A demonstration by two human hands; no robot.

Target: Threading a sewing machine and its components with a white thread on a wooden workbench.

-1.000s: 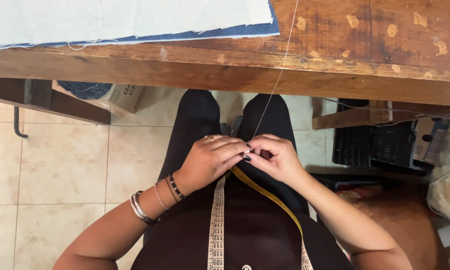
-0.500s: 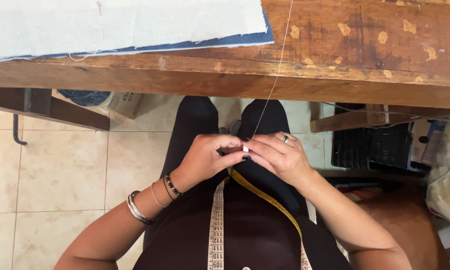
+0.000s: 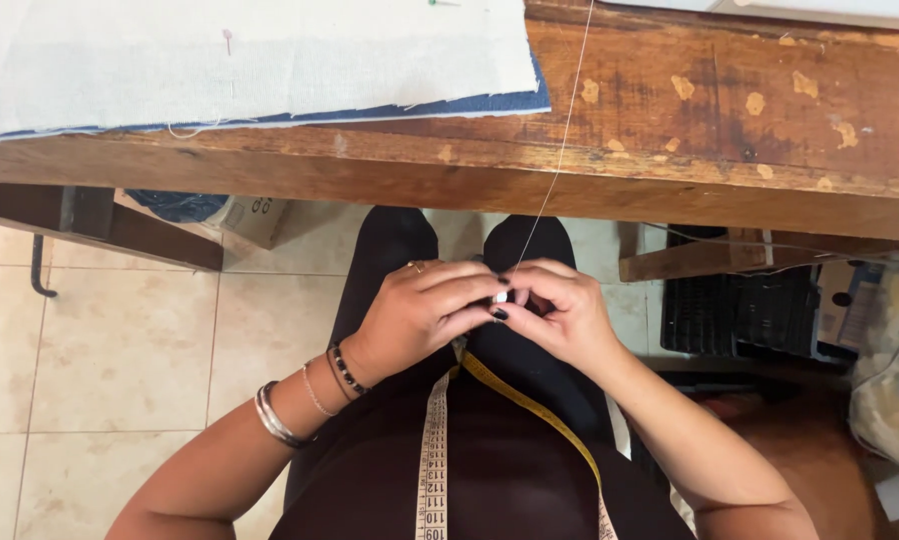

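My left hand (image 3: 422, 310) and my right hand (image 3: 555, 312) meet over my lap, fingertips pinched together on a thin white thread (image 3: 558, 160). The thread runs taut from my fingers up over the edge of the wooden table (image 3: 730, 120). A small pale object shows between the fingertips; I cannot tell what it is. A yellow and white measuring tape (image 3: 432, 450) hangs around my neck and down my dark clothing. Bracelets circle my left wrist.
Pale denim fabric (image 3: 250, 55) with a blue underside lies on the table's left part, with pins in it. Below are a tiled floor (image 3: 120, 340), a cardboard box (image 3: 260, 215), a black crate (image 3: 740, 310) and patterned cloth (image 3: 895, 380) at right.
Both hands have stayed together over my lap, the fingers shifting slightly on the thread. The view has dipped a little, showing more of the tabletop.
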